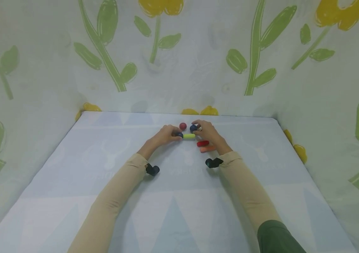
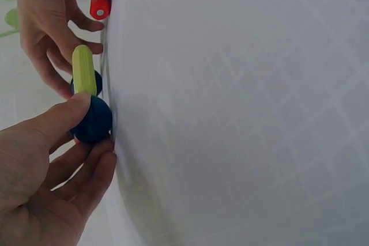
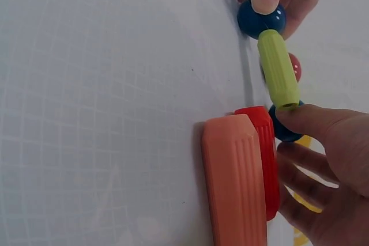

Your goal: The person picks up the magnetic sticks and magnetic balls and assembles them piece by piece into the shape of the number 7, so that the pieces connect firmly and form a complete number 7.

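Left hand (image 1: 165,134) pinches blue ball (image 2: 95,124), seemingly joined to green stick (image 3: 278,68); right hand (image 1: 209,131) grips second ball (image 1: 193,128) beside it, apparently unjoined.

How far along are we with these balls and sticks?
Looks done: the green stick meets the left blue ball. In hand: the left hand pinches that ball, and the right hand holds the right blue ball near the stick's other end; whether those touch, I can't tell. Probably left: the red ball, red stick and orange stick, none of them held or joined to the green stick.
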A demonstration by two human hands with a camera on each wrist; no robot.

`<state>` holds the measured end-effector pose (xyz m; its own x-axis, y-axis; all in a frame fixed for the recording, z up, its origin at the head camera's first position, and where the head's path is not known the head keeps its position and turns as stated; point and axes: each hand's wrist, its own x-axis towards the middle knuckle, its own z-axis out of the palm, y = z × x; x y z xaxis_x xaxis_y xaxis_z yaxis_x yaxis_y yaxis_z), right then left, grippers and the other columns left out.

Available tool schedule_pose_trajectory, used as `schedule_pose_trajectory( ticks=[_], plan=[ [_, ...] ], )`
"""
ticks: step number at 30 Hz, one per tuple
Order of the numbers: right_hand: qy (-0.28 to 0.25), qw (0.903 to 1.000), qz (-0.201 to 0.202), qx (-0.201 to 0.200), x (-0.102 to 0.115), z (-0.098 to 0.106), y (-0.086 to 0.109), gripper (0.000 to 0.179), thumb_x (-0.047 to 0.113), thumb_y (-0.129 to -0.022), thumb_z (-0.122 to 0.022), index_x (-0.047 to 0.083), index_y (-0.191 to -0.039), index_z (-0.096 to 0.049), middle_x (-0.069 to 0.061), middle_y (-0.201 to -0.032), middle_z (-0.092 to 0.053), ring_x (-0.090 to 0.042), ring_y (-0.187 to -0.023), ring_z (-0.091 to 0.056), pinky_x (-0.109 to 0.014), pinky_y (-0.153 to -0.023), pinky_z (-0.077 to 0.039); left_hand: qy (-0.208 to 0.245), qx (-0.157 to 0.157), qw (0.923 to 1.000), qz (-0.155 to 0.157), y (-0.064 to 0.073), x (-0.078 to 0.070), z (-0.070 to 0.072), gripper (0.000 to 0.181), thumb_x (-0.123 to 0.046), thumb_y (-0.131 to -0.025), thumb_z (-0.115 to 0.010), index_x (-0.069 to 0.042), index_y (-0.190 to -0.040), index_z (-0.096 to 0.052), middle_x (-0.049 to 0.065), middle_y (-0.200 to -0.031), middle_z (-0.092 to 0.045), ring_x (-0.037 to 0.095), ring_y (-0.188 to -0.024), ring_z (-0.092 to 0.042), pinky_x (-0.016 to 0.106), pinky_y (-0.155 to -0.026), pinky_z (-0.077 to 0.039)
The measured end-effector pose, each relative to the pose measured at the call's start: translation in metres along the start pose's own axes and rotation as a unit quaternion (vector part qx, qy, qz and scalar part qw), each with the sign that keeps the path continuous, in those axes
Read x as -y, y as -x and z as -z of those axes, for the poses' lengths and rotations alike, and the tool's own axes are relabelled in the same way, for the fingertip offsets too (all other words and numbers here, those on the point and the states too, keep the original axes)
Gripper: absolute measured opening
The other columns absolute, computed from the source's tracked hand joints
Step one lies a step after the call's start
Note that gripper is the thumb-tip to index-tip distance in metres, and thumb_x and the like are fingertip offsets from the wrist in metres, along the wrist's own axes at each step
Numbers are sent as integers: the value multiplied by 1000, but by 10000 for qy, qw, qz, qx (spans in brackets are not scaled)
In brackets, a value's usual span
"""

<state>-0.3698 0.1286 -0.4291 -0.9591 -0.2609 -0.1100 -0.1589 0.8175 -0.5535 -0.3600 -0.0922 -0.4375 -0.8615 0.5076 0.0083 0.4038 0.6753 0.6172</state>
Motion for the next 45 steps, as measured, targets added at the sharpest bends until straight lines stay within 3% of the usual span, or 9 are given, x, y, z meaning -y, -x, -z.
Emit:
schedule_pose_trajectory(
  ticks=[22, 30, 45],
  plan=[
    [-312, 9993, -171, -95, -7, -1, 7, 44, 22, -95, -64, 16, -138, -51, -13, -133, -58, -28, -113, -55, -44, -105, -47, -44, 42, 10000, 24, 0, 1, -4, 38, -20, -92, -70, -5, -127, -65, 10, -120, -70, 20, -97, -63, 33, -92, -53],
    [-170, 9998, 1, -130, -11, 3, 14, 45, 20, -96, -64, 15, -139, -51, -13, -135, -58, -29, -111, -59, -41, -99, -52, -14, 85, 9999, 118, 1, 0, -2, 38, -20, -92, -69, -6, -128, -64, 10, -120, -70, 20, -97, -61, 33, -94, -52],
    [-244, 9997, 76, -58, -14, 10, 24, 42, 21, -96, -63, 15, -136, -52, -13, -133, -59, -29, -110, -59, -42, -99, -52, -125, 120, 9997, 149, -3, 1, 1, 37, -20, -93, -68, -7, -127, -65, 10, -125, -68, 22, -106, -63, 35, -99, -52]
  ],
)
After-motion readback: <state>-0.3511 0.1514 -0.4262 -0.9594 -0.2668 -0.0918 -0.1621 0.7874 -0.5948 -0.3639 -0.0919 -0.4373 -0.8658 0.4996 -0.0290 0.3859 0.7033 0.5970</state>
